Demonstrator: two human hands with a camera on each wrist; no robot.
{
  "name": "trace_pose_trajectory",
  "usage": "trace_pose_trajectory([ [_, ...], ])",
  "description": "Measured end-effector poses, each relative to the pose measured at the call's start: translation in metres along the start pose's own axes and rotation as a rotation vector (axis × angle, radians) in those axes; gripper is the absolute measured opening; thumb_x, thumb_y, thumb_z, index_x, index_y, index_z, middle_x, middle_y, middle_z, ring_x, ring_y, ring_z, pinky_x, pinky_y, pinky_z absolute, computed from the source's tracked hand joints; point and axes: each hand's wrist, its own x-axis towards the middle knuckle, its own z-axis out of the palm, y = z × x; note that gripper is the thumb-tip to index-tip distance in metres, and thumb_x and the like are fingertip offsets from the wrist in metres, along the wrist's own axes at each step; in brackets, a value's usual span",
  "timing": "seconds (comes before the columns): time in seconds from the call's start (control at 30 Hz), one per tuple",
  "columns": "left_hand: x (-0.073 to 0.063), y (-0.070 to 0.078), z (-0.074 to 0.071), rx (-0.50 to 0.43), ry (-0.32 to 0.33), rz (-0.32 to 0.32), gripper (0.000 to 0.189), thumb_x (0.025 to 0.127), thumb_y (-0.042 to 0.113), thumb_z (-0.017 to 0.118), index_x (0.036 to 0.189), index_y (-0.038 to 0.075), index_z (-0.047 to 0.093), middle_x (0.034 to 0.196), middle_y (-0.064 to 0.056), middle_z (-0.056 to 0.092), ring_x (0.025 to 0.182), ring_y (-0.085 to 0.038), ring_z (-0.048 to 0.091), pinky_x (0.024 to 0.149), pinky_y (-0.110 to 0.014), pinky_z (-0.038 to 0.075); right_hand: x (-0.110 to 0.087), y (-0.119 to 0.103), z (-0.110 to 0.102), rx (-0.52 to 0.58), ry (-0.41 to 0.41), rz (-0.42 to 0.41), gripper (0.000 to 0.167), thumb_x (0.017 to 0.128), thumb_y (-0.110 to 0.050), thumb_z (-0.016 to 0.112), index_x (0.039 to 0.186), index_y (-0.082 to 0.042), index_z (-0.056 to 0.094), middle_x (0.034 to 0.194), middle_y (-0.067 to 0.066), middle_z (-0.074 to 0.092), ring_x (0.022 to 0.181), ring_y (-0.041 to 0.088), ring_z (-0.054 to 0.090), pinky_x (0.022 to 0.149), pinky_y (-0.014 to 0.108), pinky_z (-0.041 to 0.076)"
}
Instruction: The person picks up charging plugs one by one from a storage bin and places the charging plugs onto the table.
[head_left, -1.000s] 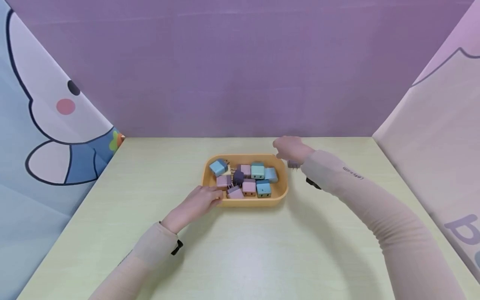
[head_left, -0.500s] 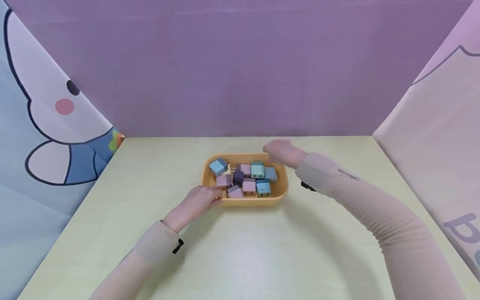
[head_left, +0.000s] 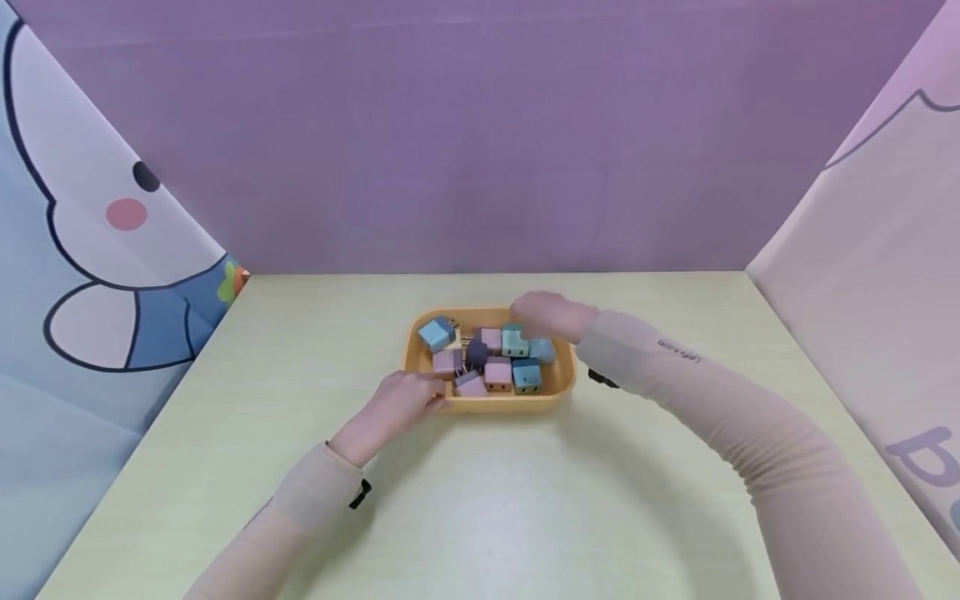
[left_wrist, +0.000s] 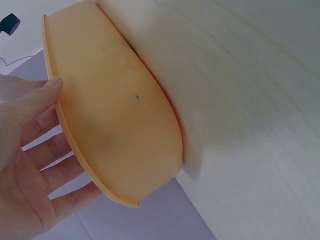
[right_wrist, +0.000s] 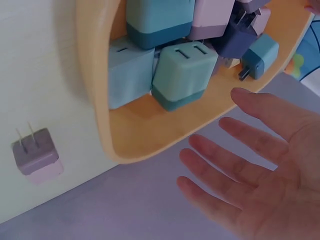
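An orange tray (head_left: 510, 406) holds several two-tone plug chargers in blue, mint, pink and dark navy. My left hand (head_left: 397, 408) grips its near left edge, the thumb (left_wrist: 52, 86) on the outer wall and the fingers over the rim. My right hand (head_left: 551, 315) is above the tray's far right part, covering some of it. In the right wrist view its fingers are spread and hold nothing, close to the far rim. A mint charger (right_wrist: 184, 75) with two slots lies near them in the tray. Outside it, a pink and mauve charger (right_wrist: 36, 155) lies with prongs up.
The tray stands on a pale wooden table (head_left: 480, 500). Behind the table hangs a purple cloth (head_left: 480, 167). Printed cloths flank it, a blue one (head_left: 45, 433) with a cartoon figure at left and a pale one (head_left: 862, 317) at right.
My right hand has moved left and a little nearer, from beyond the tray's far right corner to above its far right part. My left hand has stayed on the rim.
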Motion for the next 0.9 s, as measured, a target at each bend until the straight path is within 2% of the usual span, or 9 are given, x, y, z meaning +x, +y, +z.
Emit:
trace_pose_trajectory([
  [0.17,-0.001,0.001,0.0,-0.011,0.003,-0.017,0.016,0.078,0.023,0.066,0.071,0.01,0.063,0.065,0.001,0.061,0.053,-0.009,0.052,0.049,-0.022,0.041,0.006,-0.004,0.004,-0.033,-0.027,-0.022,0.032,0.085,-0.007,0.058,0.116,-0.003,0.053,0.118,0.01,0.054,0.105,0.023,0.051,0.09,0.035,0.04],
  [0.37,0.001,0.003,-0.001,-0.033,-0.006,-0.042,0.014,0.078,0.022,0.066,0.071,0.01,0.063,0.064,0.002,0.061,0.052,-0.008,0.05,0.05,-0.022,0.042,0.013,-0.003,0.009,0.065,-0.042,-0.016,0.033,0.083,-0.002,0.057,0.116,-0.002,0.052,0.12,0.011,0.053,0.105,0.023,0.051,0.087,0.034,0.042],
  [0.53,0.001,0.004,0.001,-0.022,-0.003,-0.049,0.016,0.078,0.024,0.066,0.07,0.011,0.063,0.064,0.003,0.061,0.05,-0.006,0.046,0.05,-0.022,0.04,0.02,-0.003,0.015,0.074,-0.052,0.002,0.032,0.083,-0.005,0.059,0.115,-0.003,0.054,0.116,0.01,0.055,0.099,0.021,0.053,0.081,0.032,0.045],
  [0.77,0.0,0.003,0.004,-0.004,0.015,-0.039,0.015,0.078,0.025,0.066,0.075,0.01,0.065,0.07,0.001,0.064,0.057,-0.011,0.054,0.054,-0.026,0.042,0.025,-0.005,0.019,0.09,-0.045,0.011,0.026,0.082,-0.004,0.06,0.108,-0.004,0.057,0.105,0.008,0.058,0.085,0.017,0.055,0.07,0.029,0.046],
  [0.9,0.0,0.003,0.004,-0.004,0.012,-0.044,0.014,0.078,0.024,0.066,0.076,0.01,0.065,0.071,0.0,0.064,0.058,-0.012,0.055,0.055,-0.027,0.042,0.028,-0.005,0.021,0.098,-0.041,0.012,0.027,0.081,-0.004,0.061,0.108,-0.004,0.057,0.104,0.007,0.058,0.083,0.016,0.055,0.068,0.029,0.046],
])
